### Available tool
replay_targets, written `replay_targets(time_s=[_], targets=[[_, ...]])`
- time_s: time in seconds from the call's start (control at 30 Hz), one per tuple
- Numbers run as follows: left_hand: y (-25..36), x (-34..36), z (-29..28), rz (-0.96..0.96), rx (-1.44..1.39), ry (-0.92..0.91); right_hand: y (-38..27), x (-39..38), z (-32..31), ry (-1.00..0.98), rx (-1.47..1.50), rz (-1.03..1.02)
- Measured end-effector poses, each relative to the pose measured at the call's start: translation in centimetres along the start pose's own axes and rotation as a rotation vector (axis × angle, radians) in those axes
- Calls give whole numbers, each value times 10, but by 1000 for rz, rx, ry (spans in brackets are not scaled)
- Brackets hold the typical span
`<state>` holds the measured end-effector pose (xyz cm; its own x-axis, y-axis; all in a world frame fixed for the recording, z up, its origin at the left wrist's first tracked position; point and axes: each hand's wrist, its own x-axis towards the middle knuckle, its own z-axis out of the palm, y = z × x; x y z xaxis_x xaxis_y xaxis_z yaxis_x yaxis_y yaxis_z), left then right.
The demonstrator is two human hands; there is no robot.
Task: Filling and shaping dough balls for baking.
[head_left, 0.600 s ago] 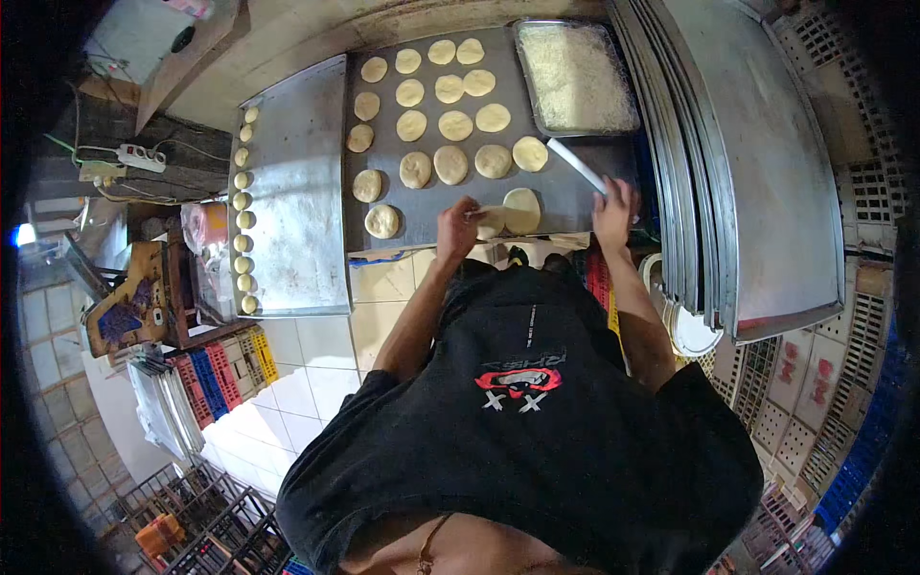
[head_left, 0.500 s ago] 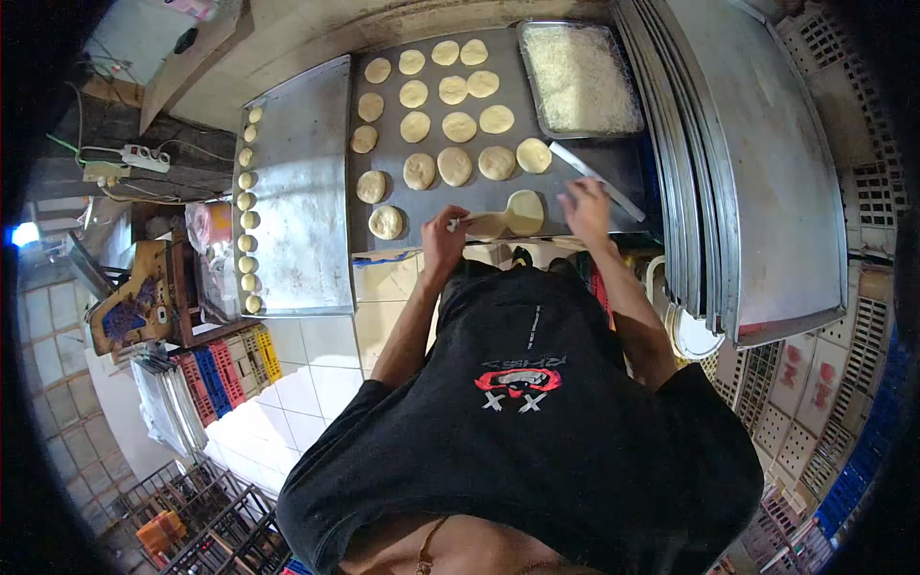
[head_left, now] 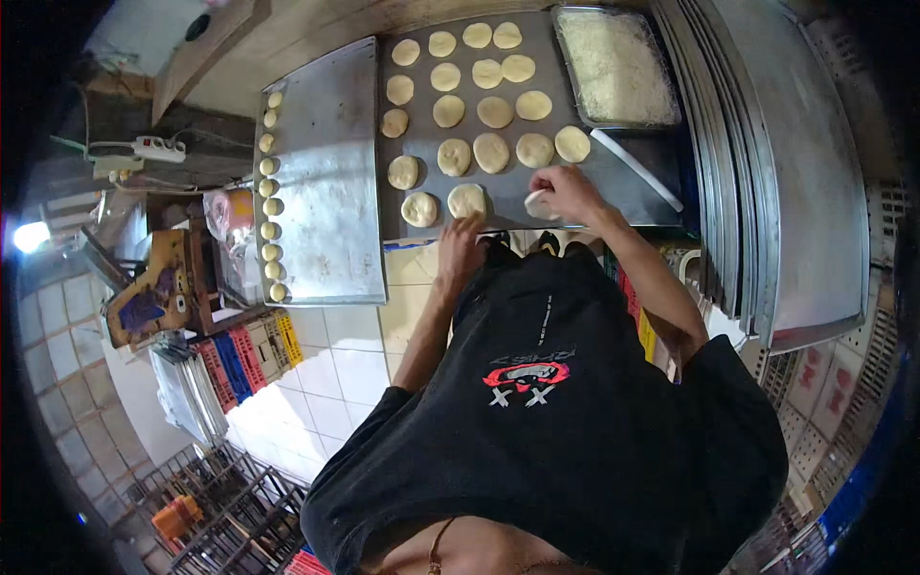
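Observation:
My left hand (head_left: 463, 247) is at the near edge of the dark work surface, its fingers closed on the near rim of a flattened dough round (head_left: 467, 199). To its right, my right hand (head_left: 569, 195) grips another piece of pale dough (head_left: 539, 204), partly hidden by the fingers. Several flat dough rounds (head_left: 491, 153) lie in rough rows beyond both hands. Right of them, a white rolling pin (head_left: 637, 171) rests at a slant on the dark surface (head_left: 623, 206).
At the far right stands a tray of pale shreds or crumbs (head_left: 613, 72). A metal tray (head_left: 326, 182) on the left has small dough balls (head_left: 267, 187) along its left side. Large metal trays (head_left: 733, 182) stand stacked on edge at right. A power strip (head_left: 158, 149) hangs at left.
A dough round now lies flat at my left hand, where that hand held stretched dough before. My right hand, empty before, has moved left and closed on dough. The whole view has shifted slightly.

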<state>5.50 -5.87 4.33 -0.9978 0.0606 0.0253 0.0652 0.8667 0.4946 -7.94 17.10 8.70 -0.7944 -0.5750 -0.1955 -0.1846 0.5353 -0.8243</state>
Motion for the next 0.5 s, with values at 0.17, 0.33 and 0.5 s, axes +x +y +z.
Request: replay_targets(time_s=[0.17,0.33,0.5], targets=[[-9,-26,-11,-125,-379,-7,-9,-8,36,216,-162,-251],[-16,-1,-30,-17,-402,-139,24,-59,96,152,-290,72],[-15,16,-13,201,-430,-444,21,-151,112,229,-46,513]])
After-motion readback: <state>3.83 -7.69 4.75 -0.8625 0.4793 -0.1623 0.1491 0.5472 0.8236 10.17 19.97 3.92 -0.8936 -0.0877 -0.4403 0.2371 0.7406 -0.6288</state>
